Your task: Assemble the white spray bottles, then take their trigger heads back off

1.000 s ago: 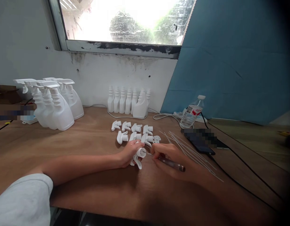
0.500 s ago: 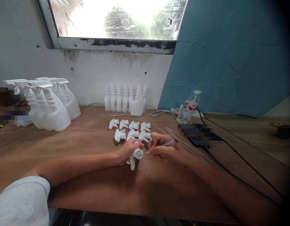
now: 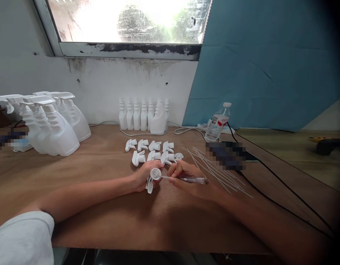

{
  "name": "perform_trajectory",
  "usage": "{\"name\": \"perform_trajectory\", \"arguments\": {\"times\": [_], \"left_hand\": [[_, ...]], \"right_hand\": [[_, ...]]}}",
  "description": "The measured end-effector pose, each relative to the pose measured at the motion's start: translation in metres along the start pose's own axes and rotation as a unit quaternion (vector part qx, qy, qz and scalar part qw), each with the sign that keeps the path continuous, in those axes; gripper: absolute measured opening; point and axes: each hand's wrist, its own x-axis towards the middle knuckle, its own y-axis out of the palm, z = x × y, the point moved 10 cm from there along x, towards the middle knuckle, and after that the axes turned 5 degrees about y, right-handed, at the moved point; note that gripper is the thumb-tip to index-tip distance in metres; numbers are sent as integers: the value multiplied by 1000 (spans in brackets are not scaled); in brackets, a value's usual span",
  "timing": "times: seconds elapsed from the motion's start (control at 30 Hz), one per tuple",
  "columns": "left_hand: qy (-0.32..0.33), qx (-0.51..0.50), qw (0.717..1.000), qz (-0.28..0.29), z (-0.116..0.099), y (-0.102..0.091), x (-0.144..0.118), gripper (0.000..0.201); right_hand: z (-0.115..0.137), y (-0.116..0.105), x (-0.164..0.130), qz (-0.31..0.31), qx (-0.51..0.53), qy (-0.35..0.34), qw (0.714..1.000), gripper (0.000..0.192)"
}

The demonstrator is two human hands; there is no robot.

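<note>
A white trigger spray head (image 3: 150,184) is gripped in my left hand (image 3: 142,176), its round collar facing up toward me and its trigger hanging down. My right hand (image 3: 186,176) is closed around a screwdriver (image 3: 196,180) with a clear handle and a thin shaft. The shaft's tip reaches the collar's opening; how deep it goes I cannot tell. Just beyond my hands, more white spray heads (image 3: 138,158) lie in two rows. Small white rings (image 3: 178,156) lie at the right end of the nearer row.
Thin white tubes (image 3: 214,169) lie right of my right hand. White spray bottles (image 3: 62,129) with heads stand at left; headless bottles (image 3: 143,116) line the wall. A water bottle (image 3: 216,125), dark phone-like devices (image 3: 227,154) and black cables (image 3: 283,198) occupy the right side.
The spray head has turned so its collar faces me more. The screwdriver has swung from slanting to nearly level. My right hand has shifted slightly left, and the white rings now show.
</note>
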Motion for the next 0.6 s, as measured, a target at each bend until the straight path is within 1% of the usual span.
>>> {"name": "perform_trajectory", "arguments": {"times": [0.13,0.2,0.27,0.33,0.4,0.43,0.47,0.53,0.6], "left_hand": [[-28,-16,999,13,5,1,1,22],[-37,-21,999,9,7,0,1,22],[-39,-26,999,7,7,-2,2,22],[-41,-32,999,12,9,-2,3,23],[-41,-38,998,18,11,-2,4,22],[-42,-43,998,19,11,-2,4,21],[-42,-48,998,17,12,-2,4,20],[-45,-57,997,11,12,-2,4,21],[-47,-57,997,6,12,-1,3,23]], "right_hand": [[1,1,1,-8,12,-2,1000,22],[5,2,0,-10,-48,-24,998,19],[15,8,-1,-5,-143,-88,986,12],[31,16,-7,3,-225,-189,956,7],[44,25,-15,10,-293,-288,912,7],[47,30,-18,17,-331,-322,887,9],[47,35,-20,28,-371,-342,863,12],[42,45,-22,59,-436,-358,823,21],[39,49,-24,75,-464,-369,802,26]]}}
